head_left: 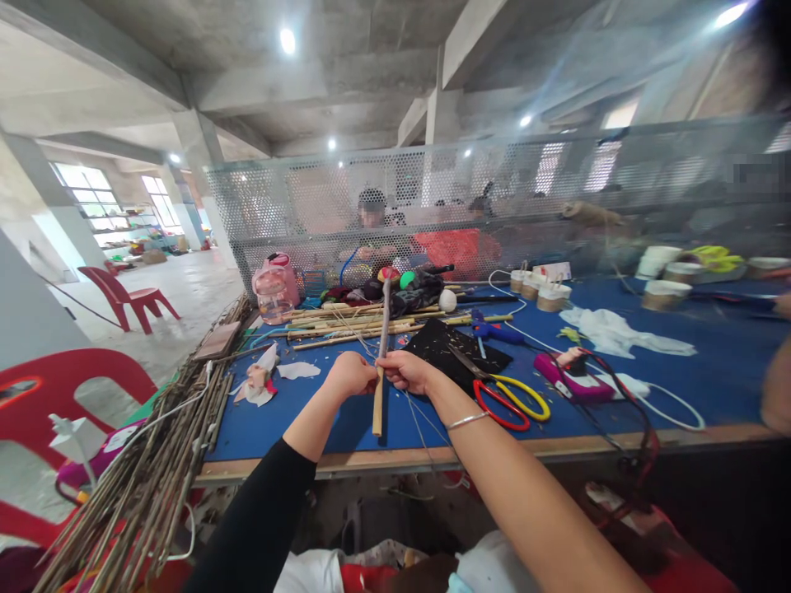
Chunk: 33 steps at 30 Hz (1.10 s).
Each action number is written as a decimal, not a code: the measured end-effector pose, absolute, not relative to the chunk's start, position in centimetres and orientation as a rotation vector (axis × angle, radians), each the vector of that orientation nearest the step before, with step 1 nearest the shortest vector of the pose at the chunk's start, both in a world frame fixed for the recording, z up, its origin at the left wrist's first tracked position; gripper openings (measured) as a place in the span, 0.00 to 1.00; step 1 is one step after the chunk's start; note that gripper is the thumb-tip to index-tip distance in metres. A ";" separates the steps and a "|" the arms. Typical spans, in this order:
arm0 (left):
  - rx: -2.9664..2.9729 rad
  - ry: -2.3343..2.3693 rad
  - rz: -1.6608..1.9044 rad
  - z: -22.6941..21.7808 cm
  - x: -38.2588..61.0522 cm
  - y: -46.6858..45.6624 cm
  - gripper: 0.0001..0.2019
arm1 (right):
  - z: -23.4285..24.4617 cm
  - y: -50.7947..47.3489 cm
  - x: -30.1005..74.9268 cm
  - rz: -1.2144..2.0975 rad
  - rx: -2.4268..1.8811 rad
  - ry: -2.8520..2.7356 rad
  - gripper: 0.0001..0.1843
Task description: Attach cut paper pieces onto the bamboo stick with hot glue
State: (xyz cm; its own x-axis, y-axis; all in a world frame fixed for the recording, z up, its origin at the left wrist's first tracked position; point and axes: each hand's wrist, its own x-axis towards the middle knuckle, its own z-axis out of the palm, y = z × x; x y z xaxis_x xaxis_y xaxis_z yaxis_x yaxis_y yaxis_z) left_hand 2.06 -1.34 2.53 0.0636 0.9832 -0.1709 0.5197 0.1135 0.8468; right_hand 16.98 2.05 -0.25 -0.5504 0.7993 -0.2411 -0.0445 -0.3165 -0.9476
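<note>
Both my hands grip one thin wooden stick (381, 346) held almost upright above the blue table (710, 362). My left hand (351, 375) is closed round its lower part from the left. My right hand (409, 371) is closed on it from the right, with a thin bangle on the wrist. Fine pale fibres trail from my hands down past the table's front edge. Red and yellow scissors (510, 399) lie just right of my right hand, beside a black cloth (461, 350) strewn with shavings.
A bundle of long sticks (148, 478) leans at the table's left end, more sticks (364, 323) lie across the back. A pink jug (275, 288), a blue glue gun (491, 329), white cloth (618, 329) and small tubs (544, 292) are spread about. A person sits behind the mesh screen (432, 198). Red chairs (129, 296) stand left.
</note>
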 end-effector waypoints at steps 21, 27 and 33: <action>1.491 1.576 1.187 0.5 0.4 -4.6 0.10 | -0.1 2.2 17.0 1.964 -0.943 -1.280 0.13; 1.407 1.440 1.047 -0.3 1.4 -4.3 0.10 | -0.1 2.3 17.2 1.996 -0.924 -1.262 0.12; 1.393 1.443 1.026 0.6 0.6 -7.2 0.18 | -0.3 2.7 17.4 2.052 -0.921 -1.173 0.10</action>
State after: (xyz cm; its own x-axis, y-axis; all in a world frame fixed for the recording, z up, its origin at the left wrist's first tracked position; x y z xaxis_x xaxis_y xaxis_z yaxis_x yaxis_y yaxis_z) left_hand 0.64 -7.15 0.56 -0.0068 0.9992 -0.0383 0.2922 0.0386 0.9556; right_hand 17.38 2.72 -0.31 -0.5823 0.7661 -0.2720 -0.1540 -0.4325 -0.8884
